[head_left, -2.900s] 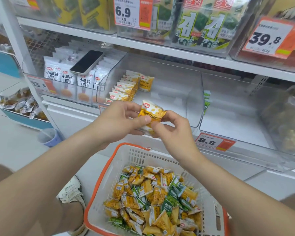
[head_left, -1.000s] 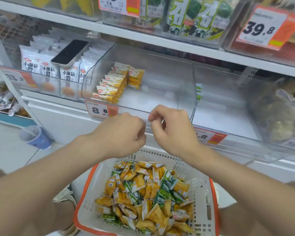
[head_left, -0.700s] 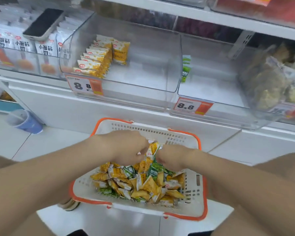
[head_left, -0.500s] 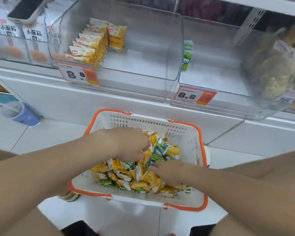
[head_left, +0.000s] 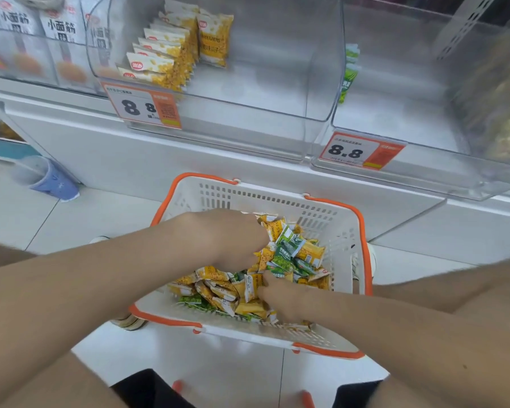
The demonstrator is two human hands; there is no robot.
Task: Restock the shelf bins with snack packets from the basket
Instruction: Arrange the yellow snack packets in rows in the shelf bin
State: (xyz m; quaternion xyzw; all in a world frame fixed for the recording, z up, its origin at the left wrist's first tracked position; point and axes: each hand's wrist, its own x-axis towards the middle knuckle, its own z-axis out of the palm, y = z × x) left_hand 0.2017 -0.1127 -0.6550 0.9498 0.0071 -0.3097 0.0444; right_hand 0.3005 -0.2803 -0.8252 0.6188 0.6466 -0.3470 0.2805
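A white basket with orange rim [head_left: 363,231] stands on the floor below the shelf, holding a pile of yellow and green snack packets [head_left: 289,251]. My left hand [head_left: 227,235] reaches into the pile from the left; its fingertips are buried among the packets and hidden. My right hand [head_left: 280,295] lies lower in the pile and pinches an upright yellow packet [head_left: 250,285]. Above, a clear shelf bin [head_left: 248,119] holds a row of yellow packets [head_left: 162,60] at its left side. The clear bin to its right [head_left: 395,178] shows green packets [head_left: 349,72] at its left wall.
Orange price tags reading 8.8 [head_left: 143,107] [head_left: 359,151] hang on the bin fronts. White packets [head_left: 59,33] fill the bin at far left. A blue cup [head_left: 53,181] stands on the tiled floor at left. Bagged goods [head_left: 504,113] sit at far right.
Both hands dropped from the shelf bin, where they held a yellow packet, down into the basket. The view tilted downward, and the hands now dig among the packets.
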